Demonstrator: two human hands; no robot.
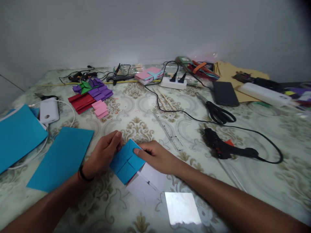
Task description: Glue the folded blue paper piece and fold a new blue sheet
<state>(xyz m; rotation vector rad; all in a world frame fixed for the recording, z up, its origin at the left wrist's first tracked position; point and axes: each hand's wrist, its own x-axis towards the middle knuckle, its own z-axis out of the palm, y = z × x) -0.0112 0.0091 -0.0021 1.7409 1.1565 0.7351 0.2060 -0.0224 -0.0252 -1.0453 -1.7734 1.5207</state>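
My right hand (155, 155) grips a folded blue paper square (127, 161), its thumb flat on the top face and its fingers underneath. Creases and a slit run across the paper. At the square's upper left edge, my left hand (105, 150) is closed, thumb pressed against curled fingers; the exact contact there is partly hidden. Below the square is a whitish, paper-like patch (147, 183) with a small dark mark. To the left of my left hand lies a flat blue sheet (63, 158). Further left is a stack of blue paper (19, 136).
A black glue gun (225, 147) and black scissors (216, 110) lie at right, with a cord looping past. A clear ruler (168, 132) rests mid-table. Folded purple (100, 92), red (81, 102) and pink (100, 109) papers sit back left, near a white power bank (49, 110).
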